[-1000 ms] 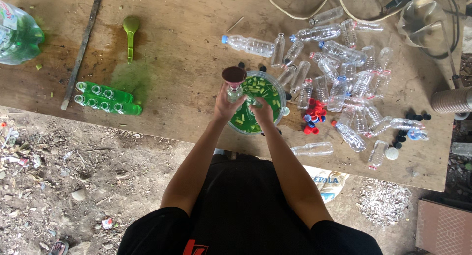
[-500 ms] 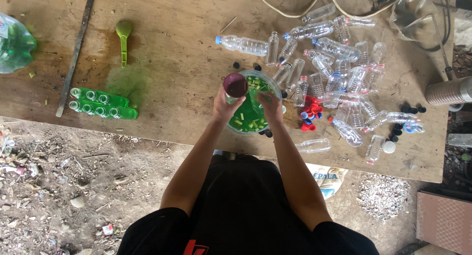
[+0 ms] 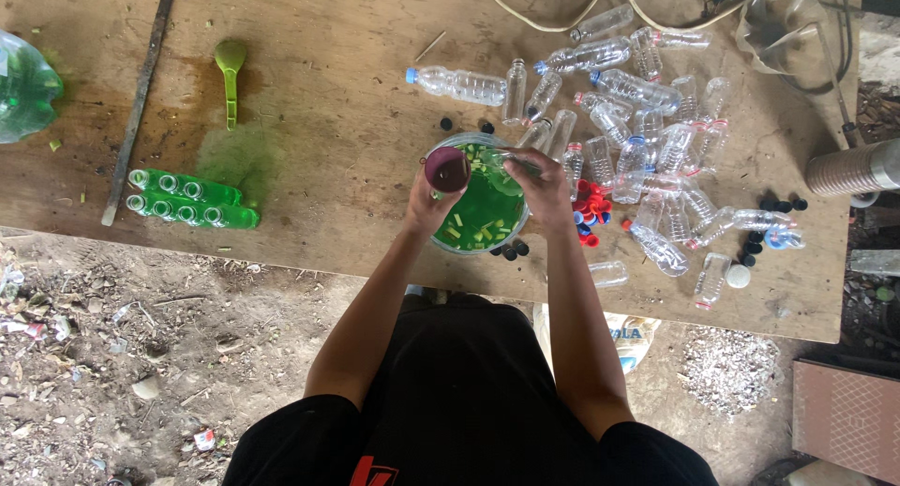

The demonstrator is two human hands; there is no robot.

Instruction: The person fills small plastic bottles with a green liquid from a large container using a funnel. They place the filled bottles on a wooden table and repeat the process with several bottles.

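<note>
My left hand (image 3: 427, 205) holds a dark maroon funnel (image 3: 447, 168) over the left rim of a clear bowl (image 3: 473, 247) filled with green liquid and pale chopped pieces. Whether a bottle sits under the funnel I cannot tell. My right hand (image 3: 539, 188) is above the bowl's right side, gripping a small clear utensil (image 3: 506, 156) that points left across the liquid. Both forearms reach up from the bottom of the view.
Several filled green bottles (image 3: 187, 198) lie in rows at left near a green spoon (image 3: 230, 74), a dark metal bar (image 3: 139, 97) and a large green bottle (image 3: 23, 88). Many empty clear bottles (image 3: 637, 130) and loose red, blue and black caps (image 3: 589, 209) crowd the right. Table edge runs below the bowl.
The funnel has lowered slightly toward the bowl's left rim. My right hand has shifted right across the bowl. Bottles and caps have not moved.
</note>
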